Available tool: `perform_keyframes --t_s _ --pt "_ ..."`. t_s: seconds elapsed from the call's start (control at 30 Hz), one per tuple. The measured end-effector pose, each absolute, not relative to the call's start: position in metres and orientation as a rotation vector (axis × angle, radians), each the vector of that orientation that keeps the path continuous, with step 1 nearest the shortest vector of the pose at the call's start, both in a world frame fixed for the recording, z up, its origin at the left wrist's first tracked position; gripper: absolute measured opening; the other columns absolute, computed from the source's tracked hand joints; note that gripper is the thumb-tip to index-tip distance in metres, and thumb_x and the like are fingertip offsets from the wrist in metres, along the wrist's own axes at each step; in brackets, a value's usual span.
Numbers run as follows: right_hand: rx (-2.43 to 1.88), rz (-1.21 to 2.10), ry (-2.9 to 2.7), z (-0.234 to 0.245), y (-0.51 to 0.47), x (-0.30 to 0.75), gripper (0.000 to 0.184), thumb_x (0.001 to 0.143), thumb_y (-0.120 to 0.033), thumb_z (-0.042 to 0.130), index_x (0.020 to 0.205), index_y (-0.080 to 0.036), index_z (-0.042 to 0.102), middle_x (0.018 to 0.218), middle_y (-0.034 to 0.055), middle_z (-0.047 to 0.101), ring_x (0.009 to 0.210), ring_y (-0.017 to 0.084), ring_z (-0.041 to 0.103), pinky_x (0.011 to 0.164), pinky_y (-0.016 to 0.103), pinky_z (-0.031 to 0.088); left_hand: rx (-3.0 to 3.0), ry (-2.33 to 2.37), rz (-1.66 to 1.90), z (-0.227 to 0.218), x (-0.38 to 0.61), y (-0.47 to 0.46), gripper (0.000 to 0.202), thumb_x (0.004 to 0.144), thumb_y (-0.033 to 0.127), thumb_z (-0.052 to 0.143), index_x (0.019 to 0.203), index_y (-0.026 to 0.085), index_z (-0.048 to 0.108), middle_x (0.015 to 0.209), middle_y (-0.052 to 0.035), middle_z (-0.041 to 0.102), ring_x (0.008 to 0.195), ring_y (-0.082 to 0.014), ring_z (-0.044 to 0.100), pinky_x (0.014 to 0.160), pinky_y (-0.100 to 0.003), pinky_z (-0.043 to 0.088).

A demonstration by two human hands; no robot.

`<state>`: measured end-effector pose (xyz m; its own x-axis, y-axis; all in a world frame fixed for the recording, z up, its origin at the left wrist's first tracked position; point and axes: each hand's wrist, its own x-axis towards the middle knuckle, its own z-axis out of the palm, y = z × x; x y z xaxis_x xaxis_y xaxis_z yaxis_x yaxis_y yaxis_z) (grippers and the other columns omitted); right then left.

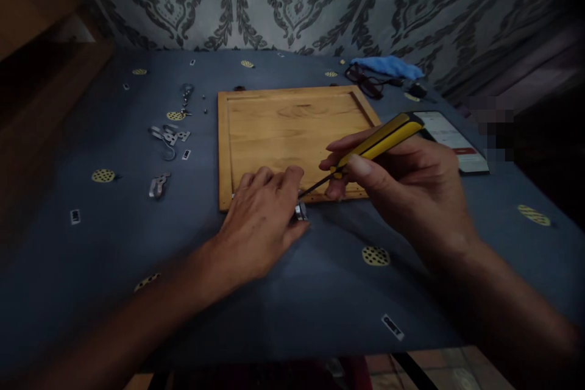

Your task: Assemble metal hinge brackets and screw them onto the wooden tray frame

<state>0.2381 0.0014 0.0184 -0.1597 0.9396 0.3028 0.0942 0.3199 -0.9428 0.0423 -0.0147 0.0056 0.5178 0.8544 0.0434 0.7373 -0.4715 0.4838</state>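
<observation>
Beside one board (283, 128), left hand (260, 222) clamped on one metal part (301, 212), right hand (406, 195) gripping one screwdriver (379, 137)

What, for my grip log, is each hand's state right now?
Left hand: closed on a small metal part.
Right hand: closed on a yellow-and-black screwdriver, tip near that part.

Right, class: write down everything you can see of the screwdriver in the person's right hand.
The screwdriver has a yellow and black handle, seemingly plastic, and a thin dark shaft. It slants down to the left, with the handle end sticking out above the right hand, whose thumb and fingers pinch the lower handle. The tip reaches a small metal piece held at the fingertips of the left hand, by the near edge of the wooden tray. The exact tip shape is too small to tell.
</observation>
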Motion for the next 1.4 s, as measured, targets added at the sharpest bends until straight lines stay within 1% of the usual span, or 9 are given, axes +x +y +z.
perform_keyframes --t_s 0.13,0.33,0.47,0.7,0.83,0.97,1.2,1.3,1.4 --pt "-0.972 1.025 -1.509 0.016 -0.001 0.240 0.021 0.094 -0.046 0.078 0.104 -0.028 0.082 0.096 0.0007 0.080 0.063 0.012 0.075 0.064 0.028 0.066 2.349 1.314 0.376 0.006 0.041 -0.015 0.053 0.089 0.023 0.079 0.135 0.019 0.052 0.122 -0.0092 0.072 0.120 -0.0324 0.061 0.102 -0.051 0.052" --pt "-0.961 0.902 -1.480 0.015 -0.001 0.234 0.009 0.084 -0.036 0.089 0.081 -0.029 0.083 0.087 -0.0010 0.081 0.044 0.009 0.060 0.039 0.024 0.051 2.345 1.321 0.357 0.007 0.042 -0.014 0.055 0.089 0.021 0.079 0.136 0.017 0.052 0.121 -0.0096 0.072 0.121 -0.0323 0.061 0.103 -0.051 0.051" --pt "-0.953 0.905 -1.473 0.017 -0.002 0.232 0.013 0.079 -0.035 0.093 0.080 -0.028 0.082 0.082 -0.0012 0.079 0.045 0.010 0.063 0.040 0.025 0.054 2.354 1.324 0.331 0.008 0.043 -0.014 0.054 0.090 0.022 0.078 0.136 0.017 0.052 0.121 -0.0095 0.072 0.121 -0.0323 0.061 0.103 -0.051 0.051" --pt "-0.888 1.058 -1.479 0.017 0.000 0.240 0.020 0.091 -0.041 0.082 0.109 -0.034 0.083 0.093 -0.0008 0.079 0.055 0.011 0.071 0.051 0.027 0.061 2.345 1.334 0.329 0.007 0.043 -0.013 0.052 0.089 0.023 0.079 0.134 0.019 0.052 0.121 -0.0082 0.073 0.120 -0.0319 0.061 0.103 -0.050 0.051" --pt "-0.890 1.023 -1.444 0.019 0.000 0.236 0.013 0.085 -0.038 0.088 0.094 -0.030 0.084 0.095 -0.0008 0.081 0.050 0.009 0.065 0.041 0.024 0.054 2.357 1.320 0.360 0.005 0.043 -0.013 0.052 0.089 0.022 0.079 0.134 0.017 0.052 0.120 -0.0092 0.072 0.119 -0.0320 0.061 0.102 -0.050 0.051" --pt "-0.929 1.030 -1.479 0.029 0.000 0.229 0.018 0.080 -0.035 0.093 0.082 -0.025 0.078 0.087 0.0001 0.078 0.045 0.008 0.060 0.039 0.026 0.054 2.359 1.303 0.350 0.007 0.043 -0.014 0.055 0.089 0.021 0.079 0.136 0.015 0.051 0.121 -0.0106 0.072 0.120 -0.0330 0.061 0.103 -0.051 0.050" --pt "-0.975 1.148 -1.564 0.039 0.001 0.230 0.025 0.085 -0.032 0.088 0.110 -0.031 0.081 0.091 -0.0021 0.080 0.053 0.011 0.069 0.049 0.026 0.061 2.368 1.314 0.352 0.006 0.043 -0.013 0.052 0.092 0.024 0.077 0.136 0.015 0.050 0.123 -0.0114 0.071 0.124 -0.0333 0.060 0.105 -0.052 0.050" --pt "-0.948 1.116 -1.543 0.035 0.001 0.228 0.013 0.084 -0.031 0.089 0.096 -0.029 0.084 0.085 -0.0015 0.079 0.048 0.008 0.064 0.045 0.023 0.057 2.367 1.302 0.350 0.005 0.042 -0.014 0.054 0.091 0.023 0.077 0.137 0.015 0.049 0.121 -0.0113 0.071 0.122 -0.0330 0.060 0.104 -0.052 0.050" --pt "-0.916 1.060 -1.479 0.031 0.000 0.224 0.016 0.077 -0.032 0.094 0.083 -0.026 0.081 0.080 -0.0018 0.076 0.042 0.007 0.059 0.039 0.023 0.053 2.368 1.307 0.347 0.006 0.042 -0.013 0.051 0.091 0.023 0.076 0.134 0.016 0.050 0.120 -0.0104 0.071 0.121 -0.0328 0.060 0.104 -0.052 0.050"
